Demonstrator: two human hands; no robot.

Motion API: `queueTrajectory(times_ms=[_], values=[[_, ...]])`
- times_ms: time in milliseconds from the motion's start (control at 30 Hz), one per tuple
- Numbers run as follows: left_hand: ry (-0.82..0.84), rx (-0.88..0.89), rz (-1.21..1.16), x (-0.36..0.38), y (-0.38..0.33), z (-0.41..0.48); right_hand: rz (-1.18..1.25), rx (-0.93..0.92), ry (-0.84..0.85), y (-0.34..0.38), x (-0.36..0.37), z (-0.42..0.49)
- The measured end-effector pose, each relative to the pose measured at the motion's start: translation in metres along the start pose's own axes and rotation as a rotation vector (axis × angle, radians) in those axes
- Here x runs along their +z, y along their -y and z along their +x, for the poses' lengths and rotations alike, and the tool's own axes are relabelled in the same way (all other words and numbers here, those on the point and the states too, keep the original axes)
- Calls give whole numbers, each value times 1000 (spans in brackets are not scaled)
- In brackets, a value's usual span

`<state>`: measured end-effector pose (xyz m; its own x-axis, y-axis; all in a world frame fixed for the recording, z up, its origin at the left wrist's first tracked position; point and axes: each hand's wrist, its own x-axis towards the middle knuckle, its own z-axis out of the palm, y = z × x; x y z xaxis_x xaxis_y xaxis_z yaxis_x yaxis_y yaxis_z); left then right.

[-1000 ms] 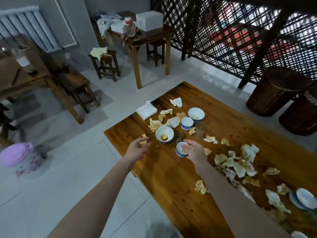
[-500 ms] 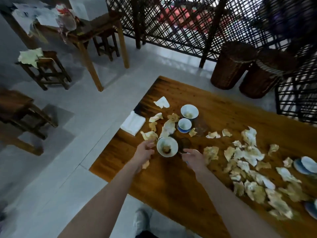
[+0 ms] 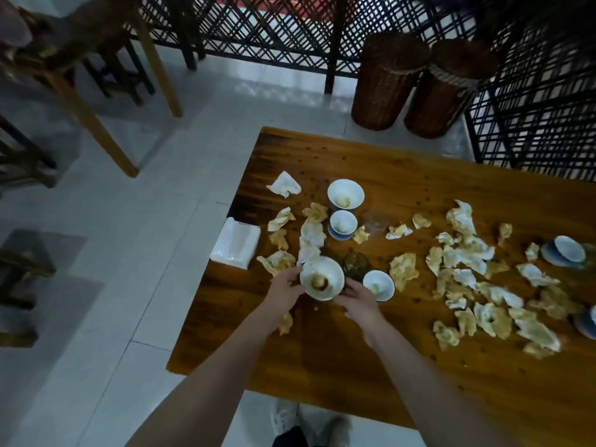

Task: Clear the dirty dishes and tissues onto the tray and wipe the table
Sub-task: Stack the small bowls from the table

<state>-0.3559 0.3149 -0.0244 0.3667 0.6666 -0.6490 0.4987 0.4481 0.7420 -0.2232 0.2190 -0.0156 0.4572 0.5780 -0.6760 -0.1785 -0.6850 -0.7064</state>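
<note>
Both hands are on the white bowl [image 3: 322, 282] near the table's [image 3: 322, 366] left end. The left hand [image 3: 285, 285] curls its fingers against the left rim, and the right hand [image 3: 356, 300] cups the lower right side. The bowl sits between the two palms with a brown smear in its bottom. Whether it is lifted off the wood or resting on it, I cannot tell.

It's crowded around that bowl. A dark glass [image 3: 355, 265] stands right behind it, just off the right fingertips. A small bowl [image 3: 379, 284] sits close beside the right hand. Stained tissues [image 3: 277, 261] press in at the left hand's fingers, and one scrap [image 3: 286, 322] lies under the left wrist.

Farther back there is a cup on a saucer [image 3: 342, 222], then a deeper bowl [image 3: 345, 194], with a clear glass [image 3: 375, 221] to their right. A pack of tissues [image 3: 235, 242] hangs over the table's left edge.

To the right, a thick scatter of crumpled tissues [image 3: 467, 253] runs across the wood to another cup and saucer [image 3: 569, 249] near the far right. Two wicker baskets [image 3: 387, 82] stand on the floor beyond the table, in front of a dark lattice screen [image 3: 274, 27].
</note>
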Motion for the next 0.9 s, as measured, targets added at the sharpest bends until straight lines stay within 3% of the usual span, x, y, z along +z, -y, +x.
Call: queueTrajectory(times_ms=[467,567,900], values=[[9,59,-178,8,15,-26,202,-41,66,-10,-3,-13],[0,64,-254,8,2,-42,203,-72,112,-1,-11,-22],[5,251,-182,6,-63,-51,174,-273,145,63,-42,-35]])
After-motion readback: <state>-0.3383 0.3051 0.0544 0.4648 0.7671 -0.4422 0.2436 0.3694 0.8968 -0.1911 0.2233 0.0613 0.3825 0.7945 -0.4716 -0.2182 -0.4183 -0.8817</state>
